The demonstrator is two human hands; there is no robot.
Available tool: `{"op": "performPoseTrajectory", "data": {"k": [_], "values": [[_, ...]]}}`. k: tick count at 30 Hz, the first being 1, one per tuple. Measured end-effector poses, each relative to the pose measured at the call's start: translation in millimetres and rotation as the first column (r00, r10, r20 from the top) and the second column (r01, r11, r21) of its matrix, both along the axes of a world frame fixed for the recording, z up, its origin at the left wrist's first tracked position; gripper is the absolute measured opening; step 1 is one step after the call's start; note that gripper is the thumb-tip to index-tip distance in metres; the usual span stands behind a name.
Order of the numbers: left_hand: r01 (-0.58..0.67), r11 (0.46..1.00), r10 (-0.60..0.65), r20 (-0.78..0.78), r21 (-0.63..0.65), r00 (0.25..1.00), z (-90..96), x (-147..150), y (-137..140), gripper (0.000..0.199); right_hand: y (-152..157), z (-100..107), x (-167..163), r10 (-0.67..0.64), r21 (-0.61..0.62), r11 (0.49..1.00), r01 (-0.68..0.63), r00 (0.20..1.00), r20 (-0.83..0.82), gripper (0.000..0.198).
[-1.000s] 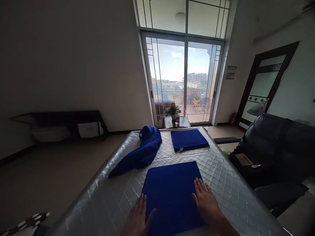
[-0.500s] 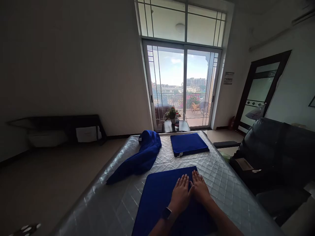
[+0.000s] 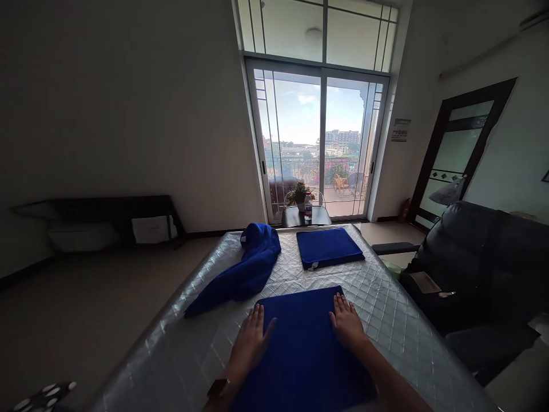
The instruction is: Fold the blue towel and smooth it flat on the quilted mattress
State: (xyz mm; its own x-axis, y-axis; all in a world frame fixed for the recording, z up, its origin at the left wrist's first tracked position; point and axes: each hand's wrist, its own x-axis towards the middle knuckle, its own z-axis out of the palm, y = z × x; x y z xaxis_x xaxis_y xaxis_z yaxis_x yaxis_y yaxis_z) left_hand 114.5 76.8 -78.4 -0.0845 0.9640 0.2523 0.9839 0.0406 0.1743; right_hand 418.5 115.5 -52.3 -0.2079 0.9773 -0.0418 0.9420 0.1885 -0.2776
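Blue cloth [image 3: 302, 355], cut off below (fingers [image 3: 339, 304] touching)

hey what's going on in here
A person has the left hand and right hand spread on the flat blue cloth, near its far left and far right corners. It lies on a silver quilted surface. Beyond it, the crumpled blue cloth and folded blue cloth lie untouched.

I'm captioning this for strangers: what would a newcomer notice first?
Probably the bright sliding glass door at the back. Next, the near folded blue cloth on the silver quilted cover, left hand and right hand at its edges. Beyond it lie a crumpled blue cloth, left, and another folded blue cloth, right.
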Motion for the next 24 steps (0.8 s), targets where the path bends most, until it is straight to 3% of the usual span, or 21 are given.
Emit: {"op": "performPoseTrajectory", "data": {"k": [4, 8, 13, 16, 18, 21, 24], "values": [[-0.028, 0.988, 0.018, -0.068, -0.155, 0.998, -0.1, 0, -1, 0.078, 17, 7, -6, 0.022, 0.025, 0.999, -0.022, 1.0, 0.016, 0.069], [-0.066, 0.98, 0.054, -0.066, -0.187, 0.996, 7.0, 4, -1, 0.083, 36, 8, -11, 0.02, 0.069, 0.997, -0.02, 1.0, -0.006, 0.068], [-0.071, 0.984, 0.05, -0.129, -0.165, 0.99, 22.4, 7, 16, 0.079, 43, -7, -11, -0.002, 0.097, 0.995, 0.005, 0.999, -0.035, 0.067], [-0.013, 0.996, 0.0, -0.138, -0.092, 0.99, 29.3, 42, 35, 0.073, 44, -15, -9, -0.01, 0.12, 0.993, 0.017, 0.998, -0.054, 0.066], [0.109, 0.993, -0.114, -0.09, -0.051, 0.989, 29.0, 82, 47, 0.069, 45, -19, -9, -0.014, 0.135, 0.991, 0.023, 0.998, -0.063, 0.065], [0.321, 0.947, -0.321, 0.064, 0.015, 0.945, 21.5, 141, 57, 0.066, 47, -22, -8, -0.009, 0.155, 0.988, 0.019, 0.998, -0.067, 0.063], [0.364, 0.931, -0.364, 0.153, 0.028, 0.919, 11.5, 171, 61, 0.065, 48, -24, -7, 0.0, 0.174, 0.985, 0.01, 0.998, -0.058, 0.062]]}}
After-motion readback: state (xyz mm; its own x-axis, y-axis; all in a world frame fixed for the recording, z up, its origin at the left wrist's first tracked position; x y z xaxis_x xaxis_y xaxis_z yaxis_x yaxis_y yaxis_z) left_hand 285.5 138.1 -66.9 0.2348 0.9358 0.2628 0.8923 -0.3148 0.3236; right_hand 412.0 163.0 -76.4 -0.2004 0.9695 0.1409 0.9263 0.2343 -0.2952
